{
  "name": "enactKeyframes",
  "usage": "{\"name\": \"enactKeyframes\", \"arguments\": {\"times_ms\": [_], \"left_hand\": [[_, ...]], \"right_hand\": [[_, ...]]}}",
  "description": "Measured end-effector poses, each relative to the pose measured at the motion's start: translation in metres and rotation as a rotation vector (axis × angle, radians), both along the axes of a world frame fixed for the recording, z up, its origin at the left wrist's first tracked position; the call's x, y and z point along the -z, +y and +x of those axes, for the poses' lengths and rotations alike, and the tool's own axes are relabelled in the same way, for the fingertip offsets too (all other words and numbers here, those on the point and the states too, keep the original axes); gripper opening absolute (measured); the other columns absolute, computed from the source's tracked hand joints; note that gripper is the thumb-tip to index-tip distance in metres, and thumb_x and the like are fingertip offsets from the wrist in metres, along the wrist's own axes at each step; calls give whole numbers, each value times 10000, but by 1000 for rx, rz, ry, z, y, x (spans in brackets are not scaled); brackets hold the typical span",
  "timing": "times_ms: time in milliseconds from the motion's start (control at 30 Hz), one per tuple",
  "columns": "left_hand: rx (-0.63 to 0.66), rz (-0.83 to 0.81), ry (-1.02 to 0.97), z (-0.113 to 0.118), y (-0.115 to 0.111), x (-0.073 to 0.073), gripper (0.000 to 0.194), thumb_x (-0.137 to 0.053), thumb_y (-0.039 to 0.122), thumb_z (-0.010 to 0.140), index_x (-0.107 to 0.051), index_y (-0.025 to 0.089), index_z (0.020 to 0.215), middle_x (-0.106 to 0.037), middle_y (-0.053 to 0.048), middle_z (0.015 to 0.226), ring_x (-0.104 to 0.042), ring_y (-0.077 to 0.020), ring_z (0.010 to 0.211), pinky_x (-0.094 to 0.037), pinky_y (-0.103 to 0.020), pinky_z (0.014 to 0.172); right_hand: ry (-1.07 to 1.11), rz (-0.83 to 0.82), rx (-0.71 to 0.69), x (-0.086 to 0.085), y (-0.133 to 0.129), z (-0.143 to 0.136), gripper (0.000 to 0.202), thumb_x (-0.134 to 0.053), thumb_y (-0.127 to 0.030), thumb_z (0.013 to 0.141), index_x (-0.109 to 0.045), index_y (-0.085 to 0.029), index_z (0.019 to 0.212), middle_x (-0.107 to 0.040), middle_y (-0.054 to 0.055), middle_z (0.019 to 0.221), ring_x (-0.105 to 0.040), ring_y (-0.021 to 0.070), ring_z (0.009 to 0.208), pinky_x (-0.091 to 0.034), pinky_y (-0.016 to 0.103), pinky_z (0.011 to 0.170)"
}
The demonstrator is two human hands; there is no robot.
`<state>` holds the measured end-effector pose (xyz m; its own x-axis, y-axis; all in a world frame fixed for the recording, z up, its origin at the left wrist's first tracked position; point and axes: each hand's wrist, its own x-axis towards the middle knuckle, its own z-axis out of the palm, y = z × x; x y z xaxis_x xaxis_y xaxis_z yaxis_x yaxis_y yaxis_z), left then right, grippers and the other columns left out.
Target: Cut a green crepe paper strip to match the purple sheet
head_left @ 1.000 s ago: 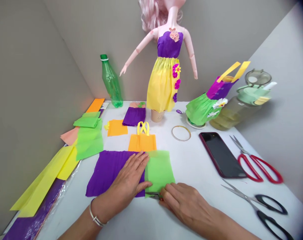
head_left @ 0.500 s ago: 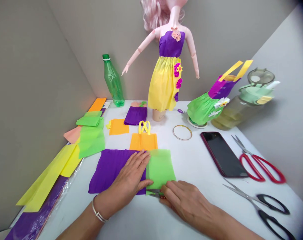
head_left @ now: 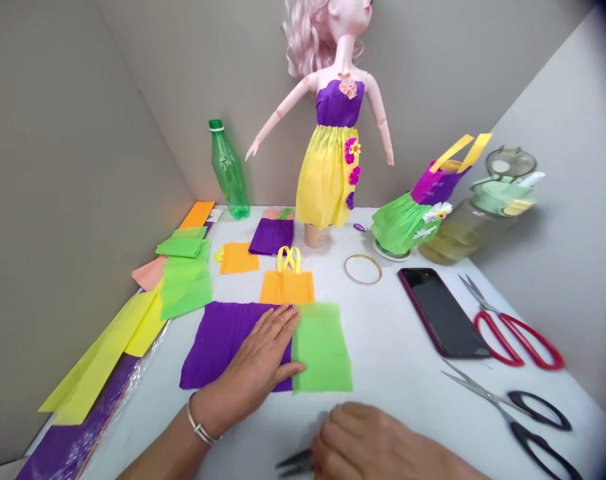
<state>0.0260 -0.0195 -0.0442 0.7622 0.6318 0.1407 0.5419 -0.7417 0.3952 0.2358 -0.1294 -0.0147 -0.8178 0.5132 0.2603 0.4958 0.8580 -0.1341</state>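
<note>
Your left hand [head_left: 255, 363] lies flat with open fingers on the purple crepe sheet [head_left: 217, 340], pressing its edge where it meets the green sheet [head_left: 321, 348], which lies just beside your fingertips. Your right hand [head_left: 370, 443] is nearer to you, apart from both sheets, closed around a small pair of snips [head_left: 295, 461]; only the dark blades show past the fingers. Beyond your left hand lies the orange top with yellow straps [head_left: 287, 283]. Well to the right of your right hand are the phone [head_left: 443, 310], the red scissors [head_left: 513, 330] and the black scissors [head_left: 523, 413]. I think the thin paper can slide or wrinkle if your flat hand moves, and the seam can then open.
</note>
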Motion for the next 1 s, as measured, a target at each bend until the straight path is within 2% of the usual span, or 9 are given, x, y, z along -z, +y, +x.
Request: {"name": "enactKeyframes", "arguments": {"times_ms": [200, 333, 400, 467, 533, 633, 733, 833, 1000], "left_hand": [[-1, 16, -39, -1, -1, -1, 774, -652, 338, 903, -201, 268, 1527, -412, -133, 1534, -379, -281, 1420, -334, -515, 1171], [1, 19, -61, -2, -2, -4, 805, -664, 335, 893, -183, 273, 1536, -395, -126, 1547, -353, -282, 1433, -343, -511, 1168], [-2, 18, -66, -2, -3, -4, 828, -680, 324, 882, -178, 273, 1538, -395, -127, 1546, -353, -282, 1432, -346, -510, 1167], [0, 13, -63, -2, -3, -3, 839, -693, 321, 872, -183, 271, 1536, -398, -130, 1544, -359, -281, 1429, -351, -508, 1164], [-5, 9, -67, -3, -3, -2, 832, -696, 320, 870, -194, 271, 1533, -393, -129, 1547, -349, -279, 1435, -349, -507, 1165], [-9, 4, -76, -2, -3, -2, 818, -696, 320, 870, -212, 266, 1527, -396, -128, 1546, -343, -273, 1438, -338, -505, 1172], [-10, -10, -63, -2, -3, -4, 810, -704, 314, 864, -234, 251, 1520, -400, -130, 1543, -345, -271, 1438, -328, -498, 1179], [-11, -13, -72, -1, -3, -6, 799, -697, 315, 871, -234, 256, 1520, -403, -127, 1542, -339, -272, 1440, -321, -502, 1182], [3, -36, -63, -2, -4, -12, 791, -687, 317, 878, -231, 257, 1521, -389, -134, 1549, -324, -280, 1447, -325, -514, 1178]], "right_hand": [[-37, 70, 70, 6, -11, -13, 138, -520, -199, 983, -598, -185, 870, -613, -22, 719, -516, 147, 614, -395, 285, 586], [123, 108, 210, 12, -5, -13, 318, -448, -358, 1014, -608, -104, 1119, -705, 124, 1036, -614, 228, 954, -479, 341, 843], [211, 14, 158, 13, -2, -13, 334, -402, -357, 1032, -592, -118, 1168, -710, 117, 1070, -611, 206, 1022, -459, 344, 950], [328, -140, 59, 13, 1, -14, 263, -390, -303, 1042, -613, -169, 1080, -723, 46, 921, -631, 143, 907, -468, 281, 942], [377, -234, 102, 11, 2, -14, 235, -438, -307, 1023, -609, -160, 1088, -711, 61, 931, -625, 149, 909, -487, 277, 923], [334, -212, 167, 10, 2, -14, 305, -502, -346, 989, -589, -115, 1167, -694, 132, 1032, -610, 213, 996, -512, 333, 902], [353, -199, 91, 10, 2, -14, 269, -458, -333, 1012, -608, -138, 1121, -710, 98, 957, -632, 185, 958, -519, 301, 887], [333, -215, 105, 10, 3, -14, 293, -459, -336, 1012, -597, -130, 1169, -708, 121, 1036, -627, 194, 1037, -509, 308, 938], [375, -184, 88, 13, 5, -16, 341, -444, -417, 1001, -621, -139, 1090, -716, 113, 1007, -640, 180, 997, -528, 265, 896]]}}
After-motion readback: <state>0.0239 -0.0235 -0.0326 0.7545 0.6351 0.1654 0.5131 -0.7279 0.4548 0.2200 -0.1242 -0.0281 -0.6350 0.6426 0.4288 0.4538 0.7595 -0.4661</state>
